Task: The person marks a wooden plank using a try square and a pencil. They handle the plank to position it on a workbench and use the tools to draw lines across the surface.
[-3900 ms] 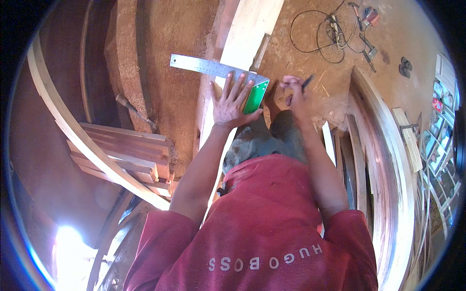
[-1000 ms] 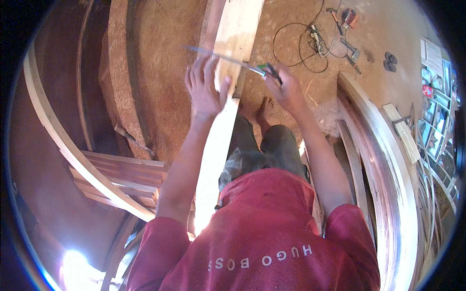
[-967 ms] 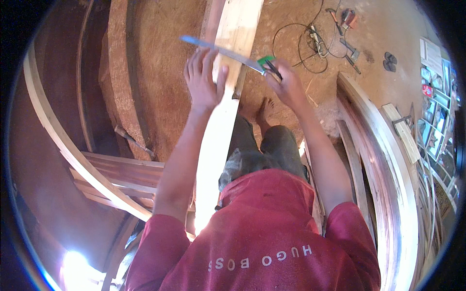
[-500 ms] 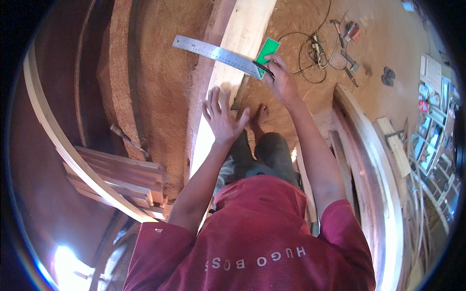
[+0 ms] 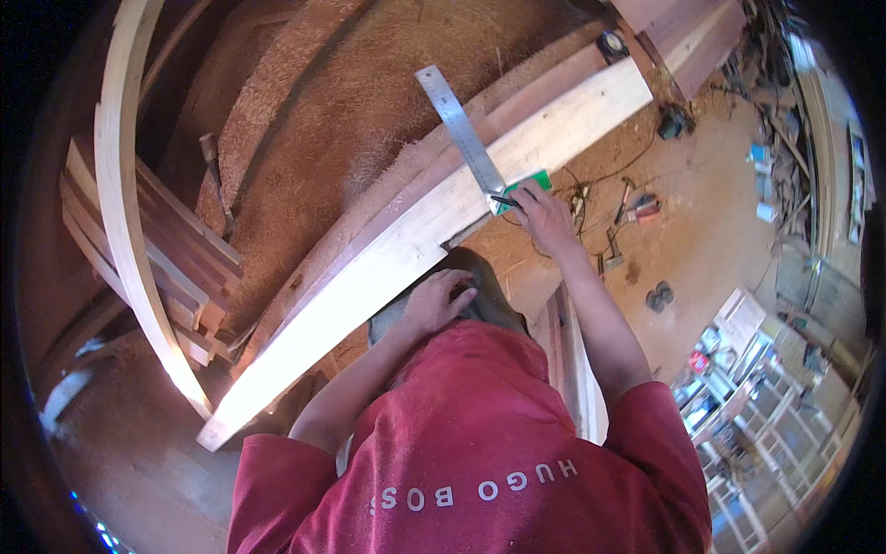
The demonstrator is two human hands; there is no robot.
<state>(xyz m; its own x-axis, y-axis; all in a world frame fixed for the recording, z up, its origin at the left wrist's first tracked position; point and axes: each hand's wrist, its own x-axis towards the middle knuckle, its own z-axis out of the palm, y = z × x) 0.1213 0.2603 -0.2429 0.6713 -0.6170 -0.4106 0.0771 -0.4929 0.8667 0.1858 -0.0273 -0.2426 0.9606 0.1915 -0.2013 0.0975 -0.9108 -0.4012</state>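
Observation:
My right hand is closed on the green stock of a try square, with a dark pen also between its fingers. The square's steel blade lies across a pale wooden plank and sticks out past its far edge. A notch shows in the plank's near edge, close below the square. My left hand rests off the plank over my lap, its fingers loosely bent and apart, with nothing seen in it.
A curved timber and stacked boards stand at left, near a chisel-like tool. Sawdust covers the floor. A hammer, cables and a pair of sandals lie at right. A round dark object sits by the plank's far end.
My left hand has come off the plank and back to my lap. The view has turned, so the plank now runs diagonally. My right hand keeps hold of the square and pen.

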